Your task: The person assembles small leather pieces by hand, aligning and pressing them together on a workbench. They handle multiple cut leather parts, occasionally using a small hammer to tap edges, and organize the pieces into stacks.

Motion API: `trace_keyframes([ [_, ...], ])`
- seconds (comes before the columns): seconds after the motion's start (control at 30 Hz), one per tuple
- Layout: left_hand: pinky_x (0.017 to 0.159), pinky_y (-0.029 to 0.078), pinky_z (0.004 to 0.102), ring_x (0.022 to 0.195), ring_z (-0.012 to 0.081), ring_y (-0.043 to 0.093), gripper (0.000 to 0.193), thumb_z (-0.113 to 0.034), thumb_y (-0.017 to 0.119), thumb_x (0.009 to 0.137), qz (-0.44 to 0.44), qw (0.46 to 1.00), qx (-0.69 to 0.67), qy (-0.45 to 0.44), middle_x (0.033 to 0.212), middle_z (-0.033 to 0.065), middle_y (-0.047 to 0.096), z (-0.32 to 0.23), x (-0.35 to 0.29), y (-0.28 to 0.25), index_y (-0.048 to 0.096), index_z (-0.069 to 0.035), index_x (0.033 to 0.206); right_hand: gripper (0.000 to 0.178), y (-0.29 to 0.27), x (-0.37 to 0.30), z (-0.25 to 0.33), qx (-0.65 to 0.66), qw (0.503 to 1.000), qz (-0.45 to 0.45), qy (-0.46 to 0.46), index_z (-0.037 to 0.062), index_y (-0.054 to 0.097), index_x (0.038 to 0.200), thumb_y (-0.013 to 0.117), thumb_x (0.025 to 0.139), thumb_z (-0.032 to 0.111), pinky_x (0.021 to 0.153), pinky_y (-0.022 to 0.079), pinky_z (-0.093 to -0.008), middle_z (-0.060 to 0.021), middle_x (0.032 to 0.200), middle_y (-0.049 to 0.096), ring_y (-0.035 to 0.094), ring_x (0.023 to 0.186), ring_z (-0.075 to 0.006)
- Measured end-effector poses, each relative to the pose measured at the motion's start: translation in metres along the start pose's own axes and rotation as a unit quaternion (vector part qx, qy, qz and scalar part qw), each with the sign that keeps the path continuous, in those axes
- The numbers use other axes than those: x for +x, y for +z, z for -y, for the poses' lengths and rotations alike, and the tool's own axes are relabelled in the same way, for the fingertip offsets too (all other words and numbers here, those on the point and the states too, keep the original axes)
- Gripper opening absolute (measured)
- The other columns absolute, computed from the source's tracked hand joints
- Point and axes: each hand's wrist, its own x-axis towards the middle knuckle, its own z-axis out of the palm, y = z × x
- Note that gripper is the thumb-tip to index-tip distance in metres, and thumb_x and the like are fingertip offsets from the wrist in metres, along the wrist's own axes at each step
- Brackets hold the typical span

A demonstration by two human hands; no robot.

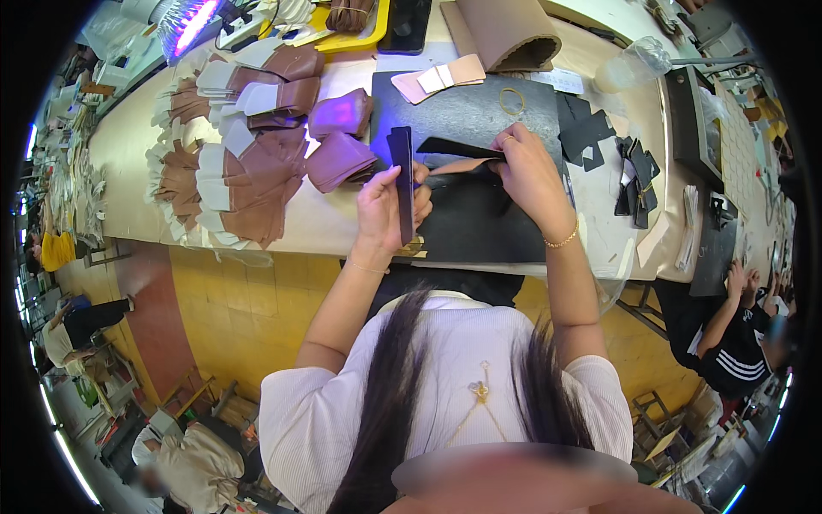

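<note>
My left hand (385,206) is closed round long, narrow black leather strips (401,163), held upright with the thumb on the near face and fingers behind. My right hand (529,167) pinches the right end of a black leather piece (458,149). A tan strip (462,165) runs just below that piece, from the same fingers toward my left hand; whether the two are joined I cannot tell. Both hands are above a dark work mat (479,236) at the table's near edge. Left of the mat lie stacks of brown leather pieces (257,180), many with pale ends, fanned out in rows.
Beyond my hands, a pink strip bundle (437,79) and a rubber band (512,102) lie on the mat. Black leather pieces (635,182) are heaped at the right. A brown roll (505,34), yellow tray (355,38) and clear plastic bottle (634,66) stand farther back. A co-worker (728,330) works at the right.
</note>
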Motion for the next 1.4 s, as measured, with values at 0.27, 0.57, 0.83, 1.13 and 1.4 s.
trace_keyframes([
  [0.27,0.064,0.050,0.0341,0.082,0.0233,0.058,0.021,-0.021,0.052,0.101,-0.050,0.997,0.050,0.044,0.103,0.0099,0.059,-0.008,-0.014,-0.003,0.058,-0.002,0.110,0.032,-0.022,0.020,-0.025,0.026,0.979,0.172,-0.105,0.0015,0.071,0.103,0.078,0.078,0.019,0.087,0.049,-0.0438,-0.0135,0.104,0.062,0.061,0.098,-0.0363],
  [0.57,0.084,0.061,0.0457,0.106,0.0341,0.068,0.027,-0.021,0.051,0.104,-0.155,0.955,0.242,0.070,0.117,0.0210,0.065,-0.011,-0.029,0.011,0.054,-0.001,0.121,0.038,0.031,0.016,-0.022,-0.058,0.985,0.129,-0.094,0.0021,0.064,0.103,0.082,0.073,0.019,0.087,0.049,-0.0437,-0.0162,0.102,0.062,0.061,0.098,-0.0351],
  [0.83,0.103,0.051,0.0484,0.121,0.0348,0.060,0.037,-0.026,0.045,0.107,-0.158,0.963,0.197,0.091,0.127,0.0225,0.061,0.006,-0.011,0.023,0.046,-0.001,0.134,0.033,-0.003,0.004,-0.011,0.256,0.966,-0.014,0.035,-0.0026,0.060,0.113,0.073,0.088,0.015,0.090,0.049,-0.0360,-0.0156,0.105,0.066,0.065,0.096,-0.0319],
  [1.13,0.095,0.046,0.0307,0.111,0.0138,0.056,0.039,-0.027,0.055,0.104,-0.133,0.927,0.336,0.097,0.119,0.0065,0.061,0.026,0.005,0.037,0.048,-0.005,0.135,0.054,0.044,-0.042,0.044,0.216,0.976,-0.017,0.001,0.0012,0.047,0.141,0.067,0.093,0.015,0.099,0.041,-0.0378,-0.0181,0.116,0.049,0.052,0.110,-0.0336],
  [1.4,0.083,0.049,0.0469,0.099,0.0381,0.063,0.028,-0.008,0.060,0.090,-0.017,0.406,0.905,0.127,0.105,0.0199,0.062,0.009,0.008,0.060,0.053,0.001,0.115,0.052,0.027,-0.036,-0.010,0.313,0.930,-0.189,0.045,0.0028,0.039,0.151,0.051,0.104,0.020,0.108,0.037,-0.0366,-0.0205,0.129,0.049,0.051,0.119,-0.0316],
])
